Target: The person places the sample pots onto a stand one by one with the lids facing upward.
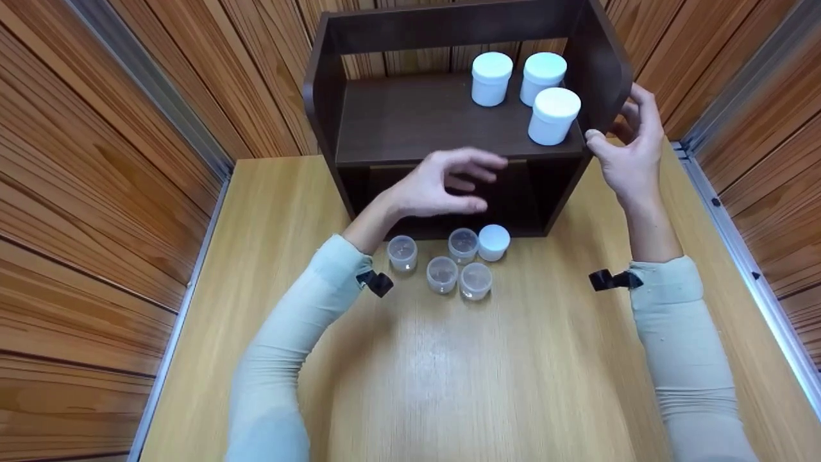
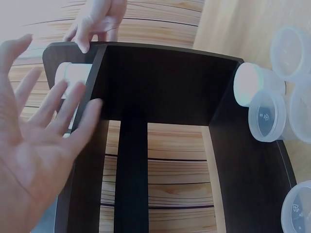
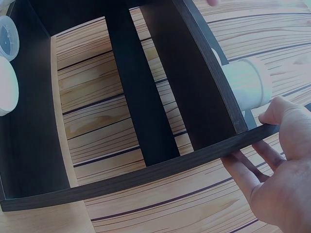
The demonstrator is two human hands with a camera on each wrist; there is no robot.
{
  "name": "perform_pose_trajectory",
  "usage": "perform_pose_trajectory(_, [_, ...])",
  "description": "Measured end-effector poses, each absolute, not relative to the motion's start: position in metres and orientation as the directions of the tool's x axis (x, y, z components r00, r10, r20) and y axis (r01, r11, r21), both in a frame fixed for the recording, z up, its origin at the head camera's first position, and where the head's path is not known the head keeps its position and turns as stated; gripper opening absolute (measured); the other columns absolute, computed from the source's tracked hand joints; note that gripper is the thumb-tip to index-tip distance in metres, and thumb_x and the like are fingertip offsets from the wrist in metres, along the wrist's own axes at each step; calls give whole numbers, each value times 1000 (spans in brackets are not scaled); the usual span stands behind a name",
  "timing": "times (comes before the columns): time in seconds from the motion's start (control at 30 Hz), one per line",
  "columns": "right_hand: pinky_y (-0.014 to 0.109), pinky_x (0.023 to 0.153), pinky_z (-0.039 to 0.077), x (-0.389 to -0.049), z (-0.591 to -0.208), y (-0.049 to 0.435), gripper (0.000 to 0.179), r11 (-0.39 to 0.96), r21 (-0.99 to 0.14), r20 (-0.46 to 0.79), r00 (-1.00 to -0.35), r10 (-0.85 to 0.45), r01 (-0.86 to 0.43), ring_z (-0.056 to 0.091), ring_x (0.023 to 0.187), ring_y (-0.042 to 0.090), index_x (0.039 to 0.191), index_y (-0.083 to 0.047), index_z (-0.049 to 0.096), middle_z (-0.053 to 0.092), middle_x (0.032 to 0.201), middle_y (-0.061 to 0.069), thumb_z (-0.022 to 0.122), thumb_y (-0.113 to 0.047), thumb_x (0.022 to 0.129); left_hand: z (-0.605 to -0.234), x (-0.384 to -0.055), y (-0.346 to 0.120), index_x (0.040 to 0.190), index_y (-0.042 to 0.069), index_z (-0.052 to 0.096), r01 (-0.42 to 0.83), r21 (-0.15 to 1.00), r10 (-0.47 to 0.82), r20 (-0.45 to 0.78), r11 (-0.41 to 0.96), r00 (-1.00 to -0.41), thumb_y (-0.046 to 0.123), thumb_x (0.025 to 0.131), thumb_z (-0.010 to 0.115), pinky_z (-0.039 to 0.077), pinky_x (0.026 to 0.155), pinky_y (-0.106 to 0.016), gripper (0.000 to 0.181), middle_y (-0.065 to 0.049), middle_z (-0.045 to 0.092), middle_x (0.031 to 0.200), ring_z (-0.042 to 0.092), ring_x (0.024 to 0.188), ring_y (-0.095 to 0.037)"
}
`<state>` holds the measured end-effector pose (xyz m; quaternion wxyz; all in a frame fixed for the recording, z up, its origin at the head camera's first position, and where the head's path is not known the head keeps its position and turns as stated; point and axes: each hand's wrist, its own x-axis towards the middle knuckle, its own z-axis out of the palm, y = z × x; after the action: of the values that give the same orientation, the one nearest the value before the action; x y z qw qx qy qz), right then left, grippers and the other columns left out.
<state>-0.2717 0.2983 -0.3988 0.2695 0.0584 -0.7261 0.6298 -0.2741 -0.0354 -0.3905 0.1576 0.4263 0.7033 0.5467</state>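
A dark brown two-tier shelf [image 1: 410, 122] stands at the back of the table. My right hand [image 1: 632, 151] grips its right side panel, the thumb at the front edge and the fingers [image 3: 243, 174] round the outer face. Three white lidded jars [image 1: 491, 78] stand on the upper tier toward the right, the front one [image 1: 554, 117] close to that thumb. My left hand [image 1: 442, 183] hovers before the upper board's front edge, holding nothing, its fingers spread [image 2: 60, 109] in the left wrist view.
Several clear plastic cups [image 1: 442, 274] stand on the wooden table [image 1: 449, 378] in front of the shelf. Beside them is another white lidded jar [image 1: 494, 242], close to the shelf's lower front edge. Wood-patterned walls [image 1: 102, 212] enclose the table at the back and sides.
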Motion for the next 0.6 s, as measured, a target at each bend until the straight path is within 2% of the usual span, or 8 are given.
perform_pose_trajectory(0.13, [32,108,52,-272,-399,298,63,208,-883,463,-850,251,-420,64,128,19,154,-20,63,67,142,-3,73,1,95,-393,-275,-37,159,5,61,387,913,875,78,130,-478,10,97,85,58,124,-47,67,-13,63,166,63,152,-31])
perform_pose_trajectory(0.23, [32,108,52,-271,-399,298,63,213,-884,461,-852,248,-416,64,128,20,154,-20,62,67,143,-3,73,1,95,-397,-276,-38,161,8,60,388,904,910,-1,178,-415,11,97,86,57,124,-45,69,-10,62,168,61,155,-25])
perform_pose_trajectory(0.33, [32,108,52,-271,-399,298,63,217,-886,457,-855,245,-411,63,128,19,155,-20,62,67,143,-4,73,0,96,-402,-278,-38,161,11,61,399,894,916,-31,204,-400,12,96,88,55,126,-44,70,-7,61,169,57,157,-25])
perform_pose_trajectory(0.6, [33,108,52,-272,-399,299,63,224,-881,464,-851,245,-416,64,128,19,155,-21,62,67,142,-4,73,-1,96,-413,-284,-32,165,14,57,375,897,911,-67,233,-407,10,94,89,49,132,-50,77,-5,55,174,52,162,-26])
